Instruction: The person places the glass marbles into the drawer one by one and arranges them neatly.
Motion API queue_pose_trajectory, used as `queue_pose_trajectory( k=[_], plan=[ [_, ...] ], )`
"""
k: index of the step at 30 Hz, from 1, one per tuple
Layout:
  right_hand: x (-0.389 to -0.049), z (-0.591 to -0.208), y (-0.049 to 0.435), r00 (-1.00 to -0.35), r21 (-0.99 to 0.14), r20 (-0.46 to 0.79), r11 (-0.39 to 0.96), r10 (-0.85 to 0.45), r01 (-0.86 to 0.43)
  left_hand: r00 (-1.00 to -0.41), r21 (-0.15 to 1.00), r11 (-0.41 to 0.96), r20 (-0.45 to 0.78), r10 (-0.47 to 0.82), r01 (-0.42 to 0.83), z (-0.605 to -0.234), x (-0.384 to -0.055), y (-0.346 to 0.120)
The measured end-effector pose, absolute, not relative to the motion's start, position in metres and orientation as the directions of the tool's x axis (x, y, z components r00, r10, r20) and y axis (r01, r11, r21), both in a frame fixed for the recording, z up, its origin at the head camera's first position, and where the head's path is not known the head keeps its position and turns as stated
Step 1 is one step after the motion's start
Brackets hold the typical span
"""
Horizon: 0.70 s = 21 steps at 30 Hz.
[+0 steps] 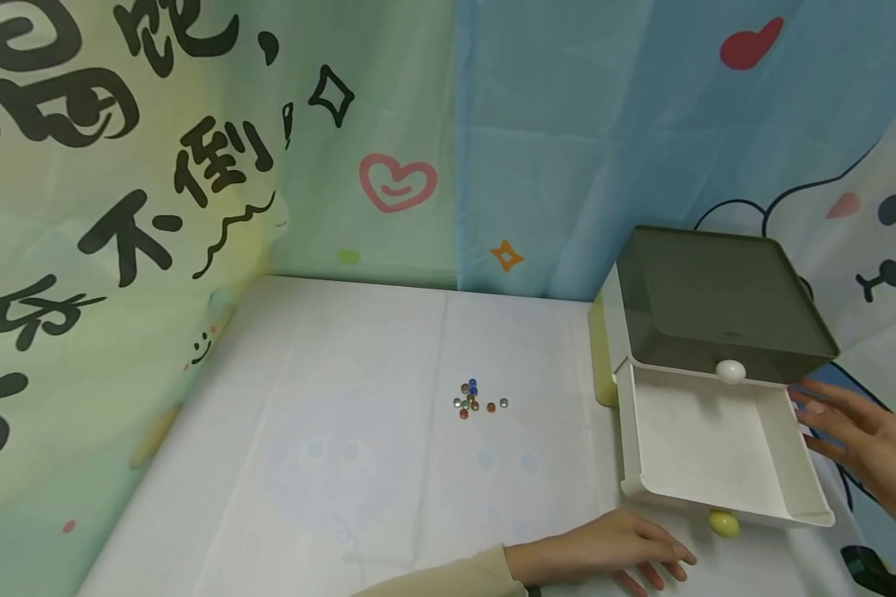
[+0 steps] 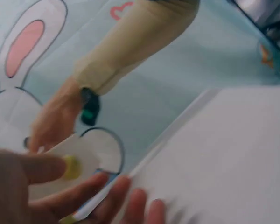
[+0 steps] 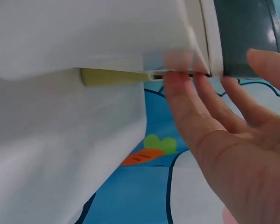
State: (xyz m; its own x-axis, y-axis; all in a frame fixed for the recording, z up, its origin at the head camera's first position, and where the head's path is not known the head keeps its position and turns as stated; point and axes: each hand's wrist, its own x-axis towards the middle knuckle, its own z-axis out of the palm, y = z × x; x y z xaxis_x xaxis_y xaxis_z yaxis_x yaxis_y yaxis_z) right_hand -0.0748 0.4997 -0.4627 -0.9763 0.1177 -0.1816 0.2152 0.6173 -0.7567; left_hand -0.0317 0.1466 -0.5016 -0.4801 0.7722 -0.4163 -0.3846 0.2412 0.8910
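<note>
A small storage box [image 1: 732,298] with a dark green-grey upper part and a white knob [image 1: 730,371] stands at the table's right. Its white lower drawer [image 1: 717,448] is pulled out toward me; the inside looks bare. A yellow knob [image 1: 723,523] sits on the drawer's front. My left hand [image 1: 605,549] hovers left of that knob, fingers loosely spread, holding nothing. At the drawer's right side is my right hand [image 1: 862,444]; in the right wrist view, the fingertips [image 3: 177,81] touch the drawer's side near the box body, with the fingers extended.
Several small shiny beads [image 1: 469,402], blue, brown and clear, lie in a loose cluster mid-table on the white cloth [image 1: 328,431]. Printed curtains [image 1: 538,149] hang behind and to the left. A dark object [image 1: 877,572] shows at the lower right corner.
</note>
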Motion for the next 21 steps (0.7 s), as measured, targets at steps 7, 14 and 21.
queue_pose_trajectory(
  k=[7, 14, 21],
  plan=[
    [-0.069, -0.468, 0.5, -0.966, -0.798, -0.23, 0.544, 0.122, 0.259, -0.383, 0.921, 0.248, -0.354, 0.853, -0.301, -0.497, -0.046, 0.109],
    [-0.061, -0.481, 0.505, -0.978, -0.808, -0.172, 0.552, 0.113, 0.206, -0.388, 0.938, 0.184, -0.293, 0.874, -0.293, -0.495, -0.062, 0.078],
    [-0.055, -0.5, 0.505, -0.982, -0.963, -0.165, 0.202, 0.088, 0.18, -0.474, 0.951, 0.134, -0.257, 0.842, -0.277, -0.491, -0.08, 0.051]
  ],
)
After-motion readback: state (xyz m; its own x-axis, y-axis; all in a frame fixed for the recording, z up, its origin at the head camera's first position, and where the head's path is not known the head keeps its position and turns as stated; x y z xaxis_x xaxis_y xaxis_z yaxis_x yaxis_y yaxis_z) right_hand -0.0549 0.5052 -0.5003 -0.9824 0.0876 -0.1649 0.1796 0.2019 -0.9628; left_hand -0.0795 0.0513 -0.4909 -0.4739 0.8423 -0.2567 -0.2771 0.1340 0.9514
